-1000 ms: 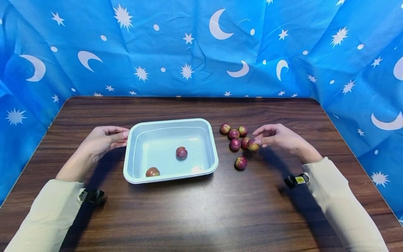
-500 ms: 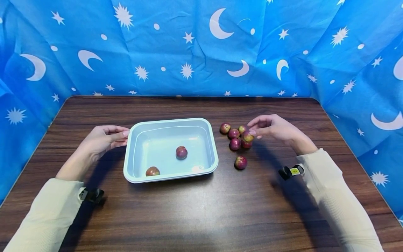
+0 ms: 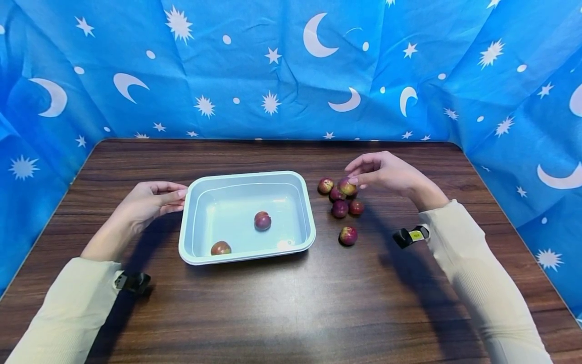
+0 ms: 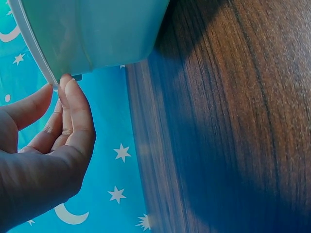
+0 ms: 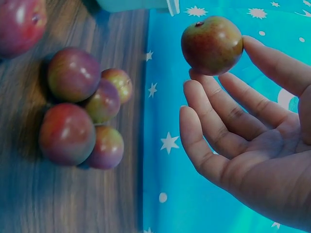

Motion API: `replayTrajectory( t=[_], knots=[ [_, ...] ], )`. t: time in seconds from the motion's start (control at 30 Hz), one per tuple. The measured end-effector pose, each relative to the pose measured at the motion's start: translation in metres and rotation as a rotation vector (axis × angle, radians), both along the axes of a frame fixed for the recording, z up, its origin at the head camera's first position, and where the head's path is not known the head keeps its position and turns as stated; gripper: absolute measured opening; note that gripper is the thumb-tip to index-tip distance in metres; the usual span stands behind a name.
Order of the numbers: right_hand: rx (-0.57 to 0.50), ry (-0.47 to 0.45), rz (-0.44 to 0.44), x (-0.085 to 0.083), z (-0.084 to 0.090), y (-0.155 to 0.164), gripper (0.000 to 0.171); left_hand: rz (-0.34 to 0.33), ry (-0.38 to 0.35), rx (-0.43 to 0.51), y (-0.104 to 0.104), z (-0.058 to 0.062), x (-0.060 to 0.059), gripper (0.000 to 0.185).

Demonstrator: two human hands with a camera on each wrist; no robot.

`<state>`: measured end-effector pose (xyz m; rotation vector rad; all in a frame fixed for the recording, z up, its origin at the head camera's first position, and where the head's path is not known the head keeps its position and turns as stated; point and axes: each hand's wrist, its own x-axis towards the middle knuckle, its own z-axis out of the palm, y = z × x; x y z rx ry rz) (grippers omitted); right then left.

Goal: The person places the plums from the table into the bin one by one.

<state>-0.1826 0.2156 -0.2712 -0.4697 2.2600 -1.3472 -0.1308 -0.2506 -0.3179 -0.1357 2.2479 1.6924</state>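
My right hand (image 3: 352,180) pinches a small red-green fruit (image 3: 346,186) between thumb and fingertips, lifted just above a cluster of like fruits (image 3: 339,208) to the right of the tray. In the right wrist view the held fruit (image 5: 212,44) sits at the tips of my right hand (image 5: 221,59), with the cluster (image 5: 73,74) lying on the wood below. A light blue tray (image 3: 247,176) holds two fruits, one in the middle (image 3: 262,221) and one at the near left (image 3: 220,248). My left hand (image 3: 182,198) holds the tray's left rim (image 4: 34,53) between thumb and fingertips (image 4: 73,88).
One fruit (image 3: 347,235) lies alone nearer to me than the cluster. The dark wooden table (image 3: 291,303) is walled on three sides by a blue cloth with moons and stars (image 3: 273,76). A corner of the tray (image 5: 141,5) shows in the right wrist view.
My right hand has picked one fruit out of the cluster, raised it and carried it leftward toward the tray. The left hand and the tray have stayed put.
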Motion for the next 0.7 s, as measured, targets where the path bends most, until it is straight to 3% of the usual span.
replayTrajectory(
  t=[0.47,0.7],
  knots=[
    [0.013,-0.010,-0.001,-0.007,0.010,-0.022,0.030,-0.003,0.011,0.013,0.000,0.000,0.001,0.035],
    [0.045,0.003,0.018,-0.009,0.016,-0.031,0.028,0.009,0.016,0.054,-0.001,0.000,0.002,0.020]
  ],
)
